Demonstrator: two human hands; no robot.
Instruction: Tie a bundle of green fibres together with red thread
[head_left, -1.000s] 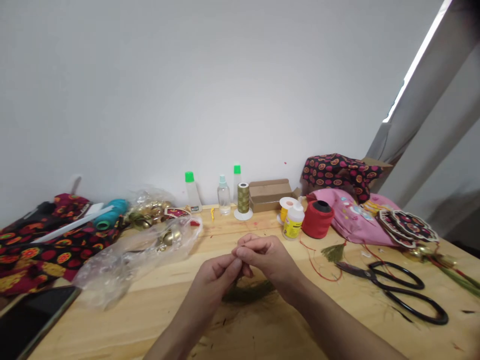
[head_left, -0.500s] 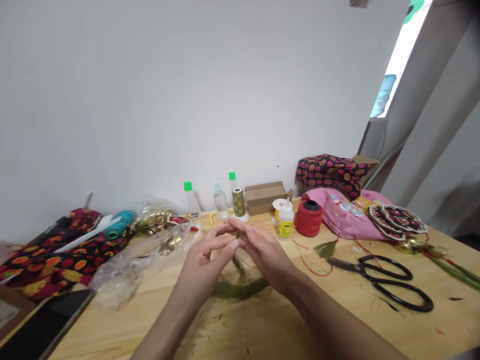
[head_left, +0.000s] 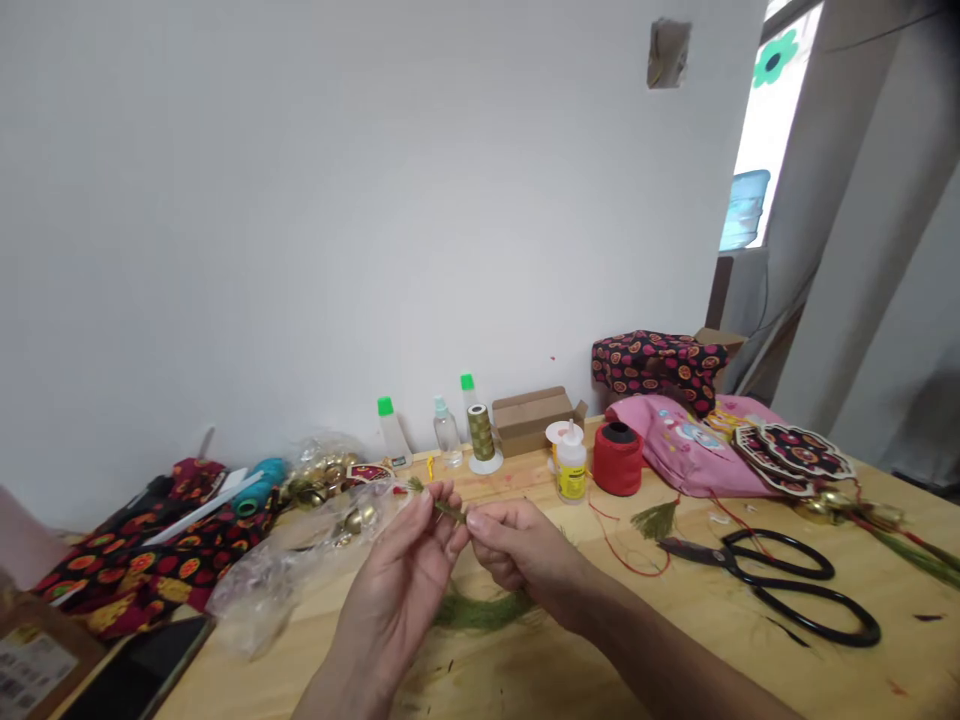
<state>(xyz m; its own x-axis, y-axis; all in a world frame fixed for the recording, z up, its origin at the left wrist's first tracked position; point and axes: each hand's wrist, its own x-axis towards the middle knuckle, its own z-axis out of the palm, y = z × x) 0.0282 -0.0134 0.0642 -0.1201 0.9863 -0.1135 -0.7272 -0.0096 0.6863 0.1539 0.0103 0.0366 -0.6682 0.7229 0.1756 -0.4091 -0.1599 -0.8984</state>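
Above the middle of the wooden table (head_left: 750,640), my left hand (head_left: 409,585) and my right hand (head_left: 517,545) meet fingertip to fingertip. Between them both pinch a thin olive-green thread bundle (head_left: 442,507), whose short end sticks out to the upper left. More of the same green thread (head_left: 480,612) lies in a loose heap on the table just under my hands.
Black scissors (head_left: 787,585) lie at right beside a green tassel (head_left: 658,518). A red thread spool (head_left: 618,458), glue bottle (head_left: 571,468), olive spool (head_left: 481,433) and cardboard box (head_left: 534,417) stand behind. A plastic bag with gold bells (head_left: 315,520) and patterned cloth (head_left: 127,560) lie left.
The camera has tilted up and my hands have lifted off the table. The green thread end has come into view, held between both sets of fingertips.
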